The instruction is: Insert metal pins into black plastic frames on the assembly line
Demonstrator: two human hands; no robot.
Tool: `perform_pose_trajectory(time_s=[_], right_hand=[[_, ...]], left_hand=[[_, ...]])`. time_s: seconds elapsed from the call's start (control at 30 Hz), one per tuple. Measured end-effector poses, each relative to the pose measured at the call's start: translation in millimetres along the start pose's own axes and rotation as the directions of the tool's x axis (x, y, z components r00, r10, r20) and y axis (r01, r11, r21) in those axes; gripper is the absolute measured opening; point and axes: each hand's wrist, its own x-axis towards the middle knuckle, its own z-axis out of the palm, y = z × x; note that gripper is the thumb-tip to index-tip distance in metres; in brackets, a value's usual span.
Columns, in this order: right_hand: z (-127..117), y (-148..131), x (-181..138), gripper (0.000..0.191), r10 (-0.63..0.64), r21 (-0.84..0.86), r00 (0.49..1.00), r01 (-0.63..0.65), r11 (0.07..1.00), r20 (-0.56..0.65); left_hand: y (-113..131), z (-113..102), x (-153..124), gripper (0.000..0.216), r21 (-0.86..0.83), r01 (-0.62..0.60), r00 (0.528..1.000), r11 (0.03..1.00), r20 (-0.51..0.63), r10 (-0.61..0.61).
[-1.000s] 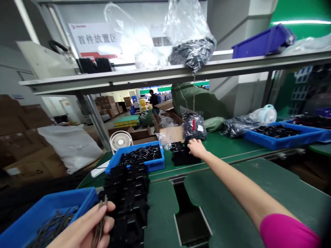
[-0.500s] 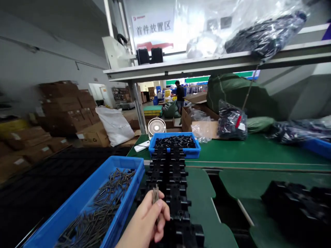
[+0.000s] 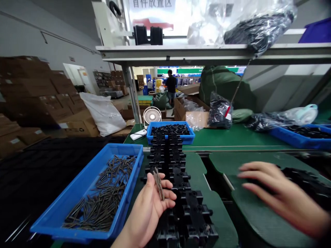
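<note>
My left hand [image 3: 152, 206] is turned palm up, its fingers loosely curled around a small bunch of thin metal pins [image 3: 159, 186]. Beneath and beside it run two rows of black plastic blocks [image 3: 181, 179] with side pegs. To its left stands a long blue bin [image 3: 77, 186] with many loose pins [image 3: 103, 199] inside. My right hand [image 3: 274, 193], slightly blurred, hovers over the green board at the right. Its fingers are stretched out and apart, with nothing in them. Dark plastic parts [image 3: 307, 182] lie just beyond it, partly hidden by the hand.
A blue tray of small black parts [image 3: 170, 129] sits at the far end of the rows, by a white fan [image 3: 152, 116]. Another blue tray [image 3: 300, 137] stands at the right. A metal shelf [image 3: 201, 53] crosses above. A person [image 3: 171, 86] stands far behind.
My right hand has come into view from the right. My left hand has opened somewhat and turned palm up, showing the pins. The whole view has shifted a little.
</note>
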Motion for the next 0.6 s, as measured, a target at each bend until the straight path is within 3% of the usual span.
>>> perform_pose_trajectory(time_s=[0.07,0.13,0.23,0.43,0.6], right_hand=[[26,-63,17,0.018,-0.147,0.109,0.974,0.129,0.986,0.171],[53,-116,34,0.015,-0.222,0.202,0.948,0.177,0.963,0.229],[84,-162,49,0.012,-0.254,0.263,0.935,0.187,0.947,0.249],[107,-175,50,0.01,-0.262,0.295,0.928,0.18,0.939,0.266],[111,-160,49,0.011,-0.155,0.541,0.959,0.003,0.841,0.237]], left_hand=[[-2,-1,-5,0.043,0.018,-0.008,1.0,1.0,0.006,0.008],[-4,-2,-9,0.042,0.017,-0.003,1.0,1.0,0.025,0.003],[-7,-6,-15,0.038,0.0,0.003,0.998,1.0,0.063,-0.003],[-11,-15,-14,0.026,0.062,0.018,0.992,0.998,0.12,-0.025],[-11,-20,-10,0.019,0.016,0.068,0.997,0.998,0.041,-0.069]])
